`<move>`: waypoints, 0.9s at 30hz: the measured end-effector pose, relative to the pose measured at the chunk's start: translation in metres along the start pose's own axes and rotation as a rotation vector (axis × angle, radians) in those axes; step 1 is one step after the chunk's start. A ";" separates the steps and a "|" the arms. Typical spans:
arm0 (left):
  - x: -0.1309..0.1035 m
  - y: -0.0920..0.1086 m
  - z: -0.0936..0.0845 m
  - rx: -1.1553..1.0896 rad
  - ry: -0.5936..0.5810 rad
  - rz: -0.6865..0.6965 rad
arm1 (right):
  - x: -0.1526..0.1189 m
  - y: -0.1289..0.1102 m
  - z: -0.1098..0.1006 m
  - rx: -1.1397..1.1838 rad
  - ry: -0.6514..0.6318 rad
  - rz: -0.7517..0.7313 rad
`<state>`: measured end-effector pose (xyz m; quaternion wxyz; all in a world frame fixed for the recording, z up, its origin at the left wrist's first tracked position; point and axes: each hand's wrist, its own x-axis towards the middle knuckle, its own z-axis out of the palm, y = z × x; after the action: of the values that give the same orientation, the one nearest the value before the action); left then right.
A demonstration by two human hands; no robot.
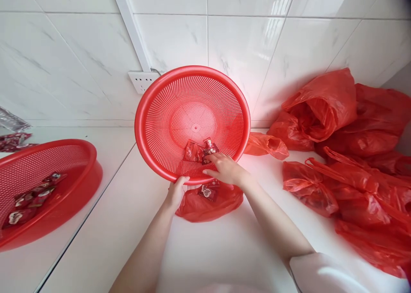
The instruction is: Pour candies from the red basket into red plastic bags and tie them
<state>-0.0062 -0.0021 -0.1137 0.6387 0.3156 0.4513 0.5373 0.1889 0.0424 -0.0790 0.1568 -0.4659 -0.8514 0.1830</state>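
Observation:
A round red plastic basket (195, 81) with mesh sides is tilted so that its inside faces me. My left hand (176, 193) grips its lower rim, thumb on top and fingers hidden beneath. Inside, near the lower side, lie a few small red wrapped packets (193, 150). Reaching over the right part of the rim, my right hand (224, 168) has its thumb and fingers apart, with fingertips at a dark red packet (210, 148). Below the basket sits a red plastic bag (208, 209) with similar packets (208, 192) in its mouth.
Another red basket (86, 168) on the left holds several packets (32, 198). Red plastic bags (324, 109) are heaped at right, and a small one (268, 145) lies behind the basket. A tiled wall (239, 40) with a socket (141, 82) borders the white table (128, 207).

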 end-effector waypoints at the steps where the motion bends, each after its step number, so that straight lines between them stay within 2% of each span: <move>1: 0.001 0.000 -0.001 0.008 0.005 -0.004 | 0.000 -0.002 0.001 0.006 0.015 -0.004; 5: 0.002 -0.002 -0.004 0.017 -0.015 -0.032 | 0.001 -0.003 0.006 -0.026 0.054 -0.027; 9: 0.003 -0.004 -0.005 0.019 0.014 -0.021 | 0.000 0.002 0.002 0.047 -0.111 -0.108; 12: 0.007 -0.006 -0.008 0.020 0.051 0.008 | -0.003 0.003 -0.007 0.187 -0.138 -0.182; 16: 0.012 -0.007 -0.012 0.009 0.084 0.028 | -0.008 0.000 -0.018 0.297 -0.049 -0.186; 21: 0.012 -0.002 -0.011 -0.019 0.071 0.037 | -0.011 -0.006 -0.016 0.416 -0.158 -0.136; 23: 0.011 0.000 -0.010 -0.017 0.056 0.035 | -0.009 -0.006 -0.013 0.382 -0.092 -0.124; 27: 0.007 0.002 -0.008 -0.002 0.035 0.015 | -0.003 -0.005 -0.005 0.257 0.142 -0.176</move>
<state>-0.0144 0.0045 -0.1168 0.6271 0.3090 0.4596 0.5477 0.1892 0.0378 -0.0725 0.2904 -0.3773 -0.8452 0.2426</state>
